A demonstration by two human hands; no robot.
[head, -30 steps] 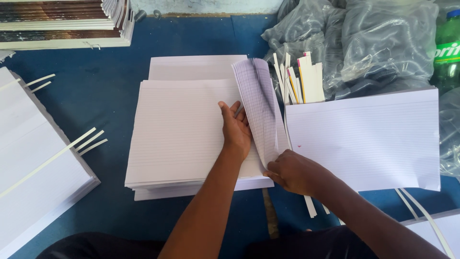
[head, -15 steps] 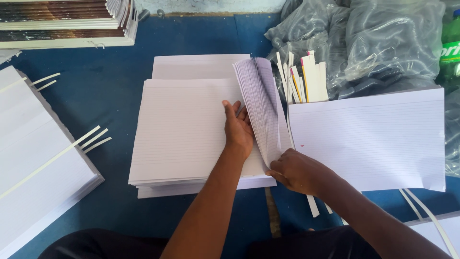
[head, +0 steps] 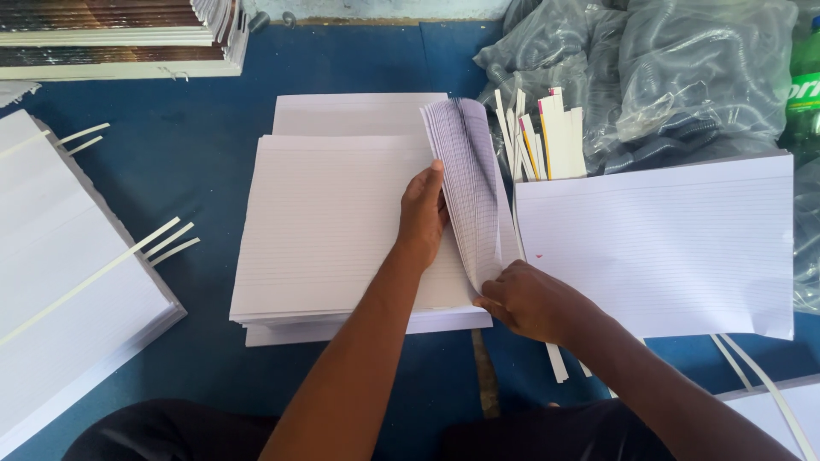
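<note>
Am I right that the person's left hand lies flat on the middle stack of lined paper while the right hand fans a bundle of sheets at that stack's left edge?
Not quite: the head view shows the right hand fanning the bundle of sheets at the right edge of the middle stack. The left hand does lie on it.

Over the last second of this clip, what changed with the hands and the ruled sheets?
Hardly anything moved. The left hand is still pressed flat on the middle stack of ruled sheets, and the right hand still pinches the lower corner of the raised sheaf of sheets, which stands fanned as before. Nothing was picked up or let go. The right stack and paper strips lie unchanged.
</note>
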